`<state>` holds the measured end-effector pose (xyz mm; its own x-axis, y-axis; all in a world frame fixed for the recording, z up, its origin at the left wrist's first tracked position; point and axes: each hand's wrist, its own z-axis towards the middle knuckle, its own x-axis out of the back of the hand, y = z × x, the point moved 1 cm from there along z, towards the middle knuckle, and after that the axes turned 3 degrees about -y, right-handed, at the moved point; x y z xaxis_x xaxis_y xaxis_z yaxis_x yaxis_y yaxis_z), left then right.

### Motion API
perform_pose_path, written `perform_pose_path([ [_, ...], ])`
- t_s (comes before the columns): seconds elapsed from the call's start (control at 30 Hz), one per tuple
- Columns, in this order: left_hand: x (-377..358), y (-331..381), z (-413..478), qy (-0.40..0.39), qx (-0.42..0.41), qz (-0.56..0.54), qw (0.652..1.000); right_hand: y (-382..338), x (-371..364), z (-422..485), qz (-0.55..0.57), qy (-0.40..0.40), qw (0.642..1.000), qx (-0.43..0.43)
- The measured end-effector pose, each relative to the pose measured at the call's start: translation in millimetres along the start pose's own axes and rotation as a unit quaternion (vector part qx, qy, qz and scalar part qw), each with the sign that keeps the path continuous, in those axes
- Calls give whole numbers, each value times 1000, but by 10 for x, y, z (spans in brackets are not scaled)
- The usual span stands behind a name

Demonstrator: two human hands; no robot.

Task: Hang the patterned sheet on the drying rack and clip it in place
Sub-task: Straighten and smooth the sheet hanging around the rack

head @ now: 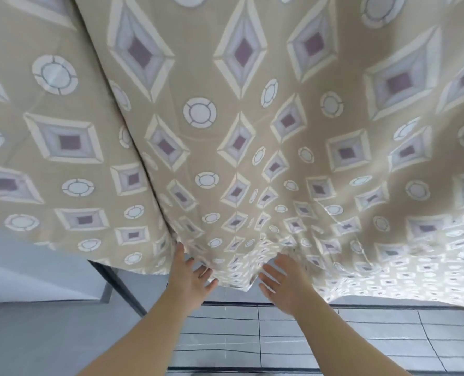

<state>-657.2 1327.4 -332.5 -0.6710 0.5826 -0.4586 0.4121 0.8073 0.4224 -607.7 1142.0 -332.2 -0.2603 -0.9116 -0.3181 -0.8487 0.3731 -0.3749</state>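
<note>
At six o'clock, left hand (195, 270) and right hand (282, 278) are at the hem of the patterned sheet (239, 131), fingers spread, gripping nothing. A tug (no clips visible) could drag it down.

Bare left hand (194, 271), bare right hand (282, 283)

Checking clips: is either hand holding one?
No, left hand and right hand have fingers spread, no clip, at the lower edge of the patterned sheet.

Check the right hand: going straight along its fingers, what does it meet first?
The patterned sheet: the open right hand points at its bunched lower edge just ahead. Depth is unclear; the hand may already touch it.
</note>
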Motion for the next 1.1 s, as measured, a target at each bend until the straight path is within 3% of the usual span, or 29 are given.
perform_pose_path([
  [0.17, 70, 41, 310, -28, -25, -95, 995, -52, -159, 327, 117, -66, 991, 8],
  [0.4, 165, 42, 557, -7, -86, -53, 995, -82, -157, 651, 119, -68, 990, 27],
  [0.6, 196, 139, 729, -12, -147, -48, 988, -175, -145, 851, 175, -104, 973, 108],
  [0.83, 255, 158, 1104, 5, -183, -85, 980, -158, -67, 1202, 106, -94, 979, 148],
  [0.93, 212, 147, 1318, 41, -204, -72, 975, -204, 34, 1449, 100, -120, 971, 180],
  [1.1, 276, 78, 1720, 16, -252, -60, 966, -183, 124, 1854, 109, -177, 955, 212],
])
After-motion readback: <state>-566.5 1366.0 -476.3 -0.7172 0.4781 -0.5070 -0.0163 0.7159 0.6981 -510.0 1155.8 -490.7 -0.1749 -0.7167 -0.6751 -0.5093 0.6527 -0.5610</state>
